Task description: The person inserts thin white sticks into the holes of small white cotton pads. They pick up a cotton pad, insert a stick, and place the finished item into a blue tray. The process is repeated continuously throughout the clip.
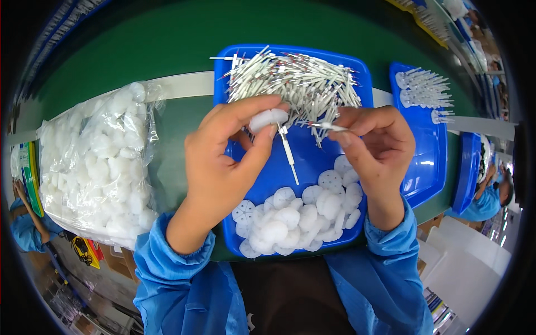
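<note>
- Left hand [226,139]: thumb and fingers were clamped on a white disc [267,119], its edge turned toward the right hand.
- Hanging stick [288,155]: thin and white, it slanted downward from the disc's edge, just beside the left fingertips; whether it was fixed there could not be told.
- Right hand [385,142]: thumb and fingers were clamped on a second stick [335,128], which pointed toward the left hand.
- Blue tray [265,176]: it lay beneath both grips.
- Stick pile [296,78]: it filled the tray's far part, beyond both grips.
- Disc pile [293,220]: loose white discs lay in the tray's near part, between the grips and the body.
- Clear bag [100,167]: packed with white discs, it lay left of the left grip.
- Another blue tray [427,164]: it lay right of the right grip, with stemmed white pieces [422,89] at its far end.
</note>
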### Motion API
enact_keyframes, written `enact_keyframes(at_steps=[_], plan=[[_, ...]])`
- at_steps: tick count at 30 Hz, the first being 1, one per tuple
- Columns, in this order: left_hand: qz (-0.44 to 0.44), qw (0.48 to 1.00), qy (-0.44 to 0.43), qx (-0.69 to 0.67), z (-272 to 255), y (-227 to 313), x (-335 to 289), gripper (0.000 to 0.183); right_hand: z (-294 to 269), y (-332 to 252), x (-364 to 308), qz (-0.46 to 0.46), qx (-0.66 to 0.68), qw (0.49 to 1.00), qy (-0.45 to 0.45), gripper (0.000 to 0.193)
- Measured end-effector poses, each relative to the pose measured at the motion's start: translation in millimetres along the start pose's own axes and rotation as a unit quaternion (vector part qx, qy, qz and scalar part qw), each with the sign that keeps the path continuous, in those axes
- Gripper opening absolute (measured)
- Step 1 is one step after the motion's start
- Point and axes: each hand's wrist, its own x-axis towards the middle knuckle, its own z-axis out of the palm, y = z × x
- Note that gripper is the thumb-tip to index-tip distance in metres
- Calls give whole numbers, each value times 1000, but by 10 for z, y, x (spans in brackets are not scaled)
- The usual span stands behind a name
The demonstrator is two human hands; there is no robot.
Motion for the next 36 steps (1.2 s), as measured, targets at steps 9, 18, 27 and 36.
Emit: enact_keyframes(at_steps=[9, 18, 27, 36], plan=[[-34, 998, 4, -52, 70, 109, -59, 34, 82, 45, -22, -102, -274, 953, -73, 24], [28, 992, -36, 116, -39, 147, -16, 40, 152, 2, -77, -40, -246, 967, -57, 28], [38, 988, 14, 149, 52, 119, -49, 38, 172, 42, -79, -120, -304, 944, -50, 32], [68, 984, -2, 166, 13, 117, -39, 39, 184, 32, -84, -3, -265, 962, -65, 19]])
